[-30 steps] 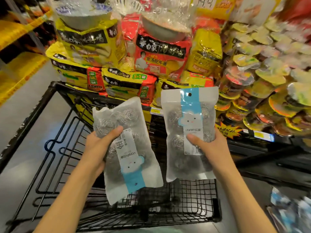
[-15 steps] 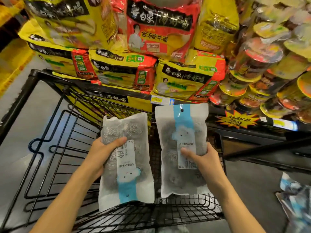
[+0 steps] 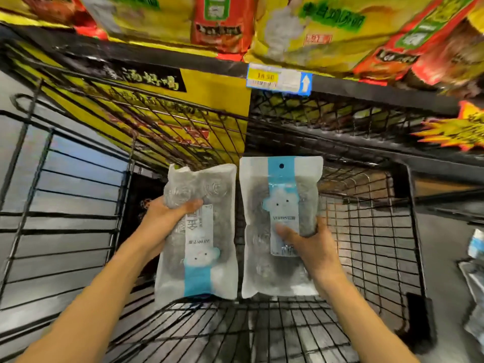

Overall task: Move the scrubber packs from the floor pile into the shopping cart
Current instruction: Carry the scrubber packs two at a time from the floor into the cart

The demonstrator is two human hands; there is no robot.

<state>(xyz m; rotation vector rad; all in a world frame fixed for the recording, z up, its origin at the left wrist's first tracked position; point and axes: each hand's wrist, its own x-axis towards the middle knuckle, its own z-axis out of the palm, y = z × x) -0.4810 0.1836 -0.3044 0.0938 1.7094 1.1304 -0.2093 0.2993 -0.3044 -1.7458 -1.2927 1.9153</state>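
Both hands are inside the black wire shopping cart [image 3: 372,258], each gripping one scrubber pack.

Left hand [image 3: 162,221]: thumb curled over the front of the left scrubber pack [image 3: 199,231], fingers behind it and hidden. This pack is held with its blue band at the bottom and its printed label upside down. Steel coils show through the clear plastic near its top.

Right hand [image 3: 309,244]: thumb pressed on the white label of the right scrubber pack [image 3: 280,224], fingers wrapped round its right edge. This pack is upright, with its hang hole and blue band at the top.

The two packs hang side by side over the cart's mesh floor, edges nearly touching. Whether they touch the mesh, cannot tell.

Beyond the cart's far wall: a shelf edge with a price tag [image 3: 279,81], and yellow and red noodle bags [image 3: 301,27] stacked above. More packs [image 3: 474,281] lie on the floor right of the cart, blurred.
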